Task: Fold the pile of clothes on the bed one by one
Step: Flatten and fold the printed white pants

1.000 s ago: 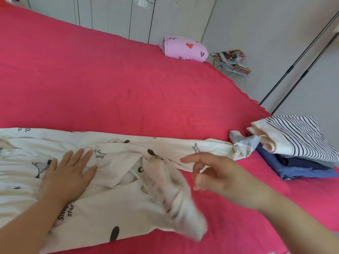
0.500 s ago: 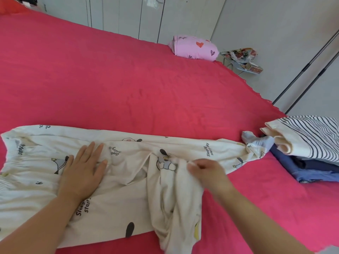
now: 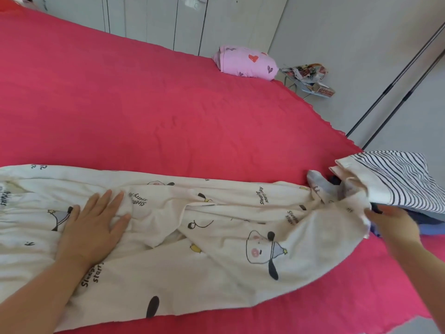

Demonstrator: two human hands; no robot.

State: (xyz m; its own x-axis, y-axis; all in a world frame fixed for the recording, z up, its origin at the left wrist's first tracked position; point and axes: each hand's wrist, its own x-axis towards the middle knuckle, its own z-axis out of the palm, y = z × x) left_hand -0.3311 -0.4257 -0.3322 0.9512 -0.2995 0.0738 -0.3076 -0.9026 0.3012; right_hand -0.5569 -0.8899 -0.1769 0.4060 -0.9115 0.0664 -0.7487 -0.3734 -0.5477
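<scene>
We pin soft, light pyjama trousers (image 3: 216, 239) under our flat left hand (image 3: 94, 225) while our right hand (image 3: 395, 225) pinches a leg hem, probably the surest hold on limp cloth.

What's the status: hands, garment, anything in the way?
Left hand flat on cream pajama pants. Right hand grips leg end. Striped folded stack sits right beside that end.

A bed (image 3: 144, 104) under a crinkled red cover fills most of the room. Beyond it stand pale grey wardrobe doors (image 3: 154, 22), which meet a plain grey wall (image 3: 349, 32). A pink heart-print pillow (image 3: 248, 62) lies at the far edge, beside a small wire rack of papers (image 3: 310, 78). Two dark poles (image 3: 395, 85) slant against the wall. The daylight is soft and even.
</scene>
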